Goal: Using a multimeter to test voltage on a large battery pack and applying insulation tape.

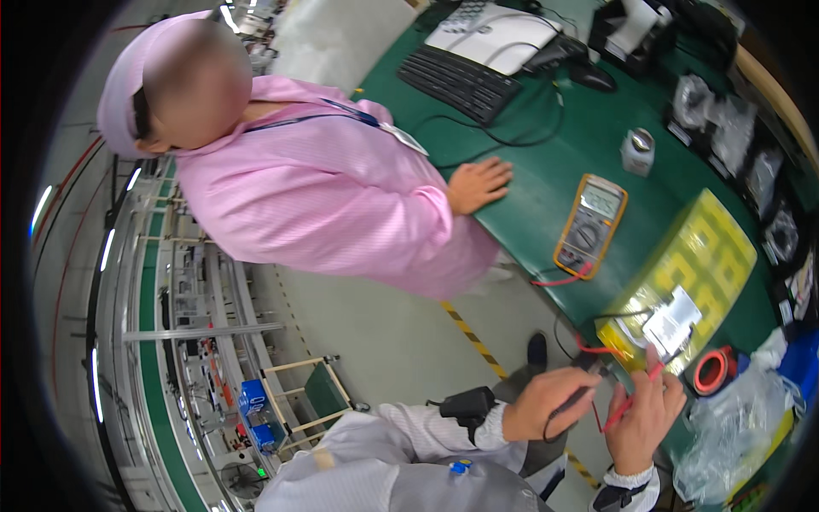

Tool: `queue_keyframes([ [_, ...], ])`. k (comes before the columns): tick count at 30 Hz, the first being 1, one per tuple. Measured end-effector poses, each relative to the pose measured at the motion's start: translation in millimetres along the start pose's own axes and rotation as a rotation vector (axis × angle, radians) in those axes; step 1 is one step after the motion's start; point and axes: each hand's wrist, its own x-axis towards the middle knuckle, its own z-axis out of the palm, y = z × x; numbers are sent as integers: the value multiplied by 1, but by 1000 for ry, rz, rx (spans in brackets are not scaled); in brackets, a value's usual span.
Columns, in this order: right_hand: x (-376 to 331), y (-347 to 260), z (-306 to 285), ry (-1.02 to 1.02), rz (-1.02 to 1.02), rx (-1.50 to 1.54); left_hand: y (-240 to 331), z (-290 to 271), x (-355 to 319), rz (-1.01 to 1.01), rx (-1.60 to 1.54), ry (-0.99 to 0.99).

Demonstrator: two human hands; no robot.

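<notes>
Yellow, flat and rectangular, the film-wrapped pack (695,273) lies on the green bench mat (546,183) at the right of the frame, its long axis running from lower left to upper right; a small white label or connector patch (674,320) sits at its near end. Both of the person's hands work at that near lower-left corner. The left hand (554,401) is closed around a black test probe (589,388), tip pointing up and right toward the pack. The right hand (644,414) is closed around a red test probe (636,394) and lies nearer the pack, fingertips just beside the white patch. Red and black leads run from the probes up to the yellow-cased handheld multimeter (590,224) lying above and left of the pack. Whether either probe tip touches a contact cannot be determined: the tips are hidden by fingers. A roll of red tape (715,369) lies just right of the right hand. A co-worker in pink rests a hand (479,184) on the mat, well apart.
</notes>
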Motion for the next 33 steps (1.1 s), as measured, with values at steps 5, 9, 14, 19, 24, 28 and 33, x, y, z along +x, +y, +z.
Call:
queue_keyframes([
  [5,-1,-1,-1,-1,1,11,-4,3,-4,19,9,7],
  [9,5,-3,-3,-6,-18,44,-5,2,-4,-27,16,-3],
  [14,3,-1,-4,31,-34,52,-4,4,-3,24,15,33],
  [19,0,5,-3,10,-18,56,1,6,-4,9,27,35],
  [24,-3,15,-12,56,-13,270,3,5,-3,-30,61,30],
  [28,-6,26,-28,128,8,580,6,-2,-9,-55,174,0],
  [33,-16,55,-34,242,35,815,2,3,-11,-86,166,3],
])
